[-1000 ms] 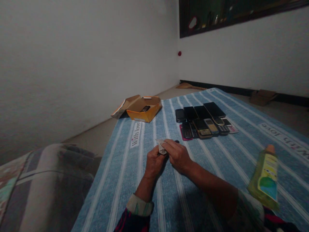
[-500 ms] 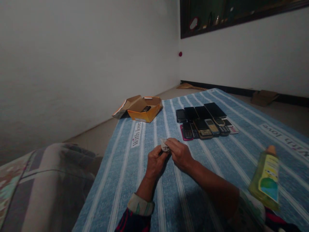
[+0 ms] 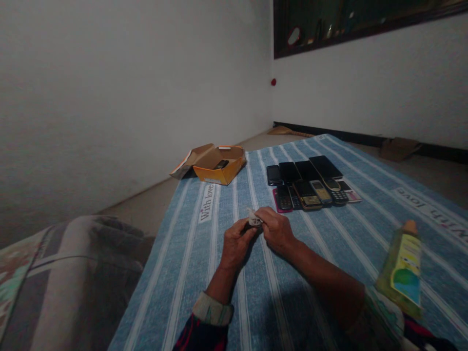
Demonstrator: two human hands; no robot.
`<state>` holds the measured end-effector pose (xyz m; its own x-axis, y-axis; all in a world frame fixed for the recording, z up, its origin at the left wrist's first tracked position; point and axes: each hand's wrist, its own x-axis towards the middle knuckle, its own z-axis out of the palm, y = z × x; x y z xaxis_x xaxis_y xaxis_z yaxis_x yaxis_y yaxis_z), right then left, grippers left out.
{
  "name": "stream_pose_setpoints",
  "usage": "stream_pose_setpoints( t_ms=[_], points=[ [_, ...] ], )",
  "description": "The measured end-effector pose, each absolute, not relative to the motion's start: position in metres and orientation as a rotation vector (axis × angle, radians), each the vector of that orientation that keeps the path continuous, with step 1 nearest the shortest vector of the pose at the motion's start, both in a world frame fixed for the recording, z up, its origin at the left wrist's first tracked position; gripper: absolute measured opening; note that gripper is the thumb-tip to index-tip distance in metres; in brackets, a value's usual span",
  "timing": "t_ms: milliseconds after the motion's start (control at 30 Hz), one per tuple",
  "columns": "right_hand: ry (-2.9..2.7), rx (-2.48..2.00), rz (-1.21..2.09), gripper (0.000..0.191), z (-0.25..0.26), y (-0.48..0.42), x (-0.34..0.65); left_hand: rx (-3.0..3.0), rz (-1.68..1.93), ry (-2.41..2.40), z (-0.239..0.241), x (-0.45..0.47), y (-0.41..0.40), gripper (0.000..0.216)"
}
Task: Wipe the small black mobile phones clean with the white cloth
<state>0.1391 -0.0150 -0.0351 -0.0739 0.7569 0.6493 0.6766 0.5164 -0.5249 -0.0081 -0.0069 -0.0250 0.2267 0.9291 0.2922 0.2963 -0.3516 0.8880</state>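
My left hand point(image 3: 234, 246) is closed, its thumb and fingers pinched around a small dark thing that mostly stays hidden, so I cannot make out its kind. Against it, my right hand point(image 3: 277, 233) presses a crumpled whitish cloth point(image 3: 253, 217) with dark marks, fingers closed on it. Both hands meet above the blue striped bedsheet point(image 3: 190, 273). Just beyond them lie several mobile phones in two rows, among them a gold-trimmed keypad phone point(image 3: 307, 195) and a large black touchscreen phone point(image 3: 326, 167).
An open orange cardboard box point(image 3: 219, 175) at the far left holds a dark phone point(image 3: 221, 165). On the right lies a bottle of yellow-green liquid point(image 3: 402, 273). A grey blanket point(image 3: 80, 278) hangs at the left. A broom point(image 3: 288, 130) rests by the wall.
The cloth has shifted slightly right and looks more bunched, with my right hand moving a little right. My left hand stays almost in place.
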Motion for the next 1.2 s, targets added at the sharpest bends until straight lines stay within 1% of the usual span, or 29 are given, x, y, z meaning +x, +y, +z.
stream_pose_setpoints(
  t_ms=[100, 233, 400, 500, 600, 767, 933, 1033, 1133, 1200],
  points=[
    [-1.811, -1.133, 0.091, 0.030, -0.033, -0.018, 0.136, 1.810, 1.149, 1.125, -0.024, -0.009, -0.006, 0.018],
    [-1.847, -0.975, 0.050, 0.030, -0.029, -0.024, 0.127, 1.845, 1.179, 1.137, -0.026, -0.012, -0.006, 0.020],
    [-1.819, -1.056, 0.060, 0.031, -0.035, -0.015, 0.138, 1.810, 1.138, 1.147, -0.025, -0.009, -0.006, 0.017],
    [-1.763, -1.139, 0.029, 0.032, -0.038, -0.012, 0.142, 1.792, 1.154, 1.128, -0.025, -0.007, -0.006, 0.020],
    [-1.779, -1.063, 0.020, 0.029, -0.036, -0.016, 0.135, 1.812, 1.158, 1.127, -0.027, -0.009, -0.006, 0.015],
    [-1.839, -0.919, -0.025, 0.029, -0.030, -0.021, 0.126, 1.842, 1.183, 1.123, -0.029, -0.012, -0.006, 0.022],
    [-1.844, -1.081, -0.080, 0.026, -0.037, -0.014, 0.141, 1.804, 1.145, 1.141, -0.028, -0.009, -0.006, 0.018],
    [-1.812, -1.220, -0.121, 0.030, -0.045, -0.008, 0.151, 1.783, 1.162, 1.135, -0.028, -0.008, -0.006, 0.024],
    [-1.734, -1.349, -0.124, 0.034, -0.051, -0.004, 0.158, 1.792, 1.165, 1.147, -0.030, -0.010, -0.006, 0.023],
    [-1.708, -1.370, -0.127, 0.034, -0.052, -0.004, 0.157, 1.803, 1.175, 1.142, -0.031, -0.010, -0.005, 0.023]
  ],
)
